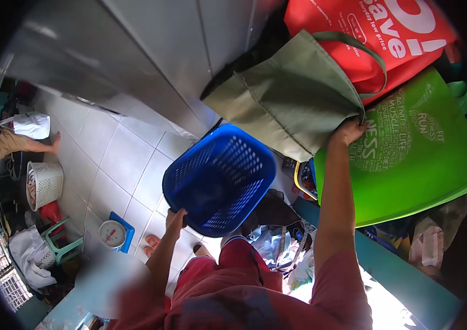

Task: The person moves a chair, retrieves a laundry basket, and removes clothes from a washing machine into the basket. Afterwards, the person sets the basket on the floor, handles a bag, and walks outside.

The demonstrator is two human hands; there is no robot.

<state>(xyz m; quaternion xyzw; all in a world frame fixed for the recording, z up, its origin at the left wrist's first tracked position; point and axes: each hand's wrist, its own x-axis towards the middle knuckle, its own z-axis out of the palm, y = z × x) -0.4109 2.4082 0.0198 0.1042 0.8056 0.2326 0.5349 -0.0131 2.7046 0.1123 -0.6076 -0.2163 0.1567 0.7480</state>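
My left hand (176,221) is closed on the rim of a blue plastic laundry basket (261,148). The basket has slotted sides, tilts towards me, and shows a dark, bare-looking inside. Out to the right, my right hand (349,131) is closed on the lower corner of an olive-green tote bag (288,93), whose strap loops up to the right. Some of those fingers are hidden by the cloth. Directly beside that hand lies a bright green bag (420,143) printed with white words. Behind the tote is a red shopping bag (354,49) with white lettering.
A grey metal cabinet (151,55) stands at upper left. On the tiled floor (129,148) are a kitchen scale (113,234), orange slippers (152,241) and a white laundry basket (45,184). Another person's leg (41,145) shows at far left. Bagged clothes (277,245) lie below my right arm.
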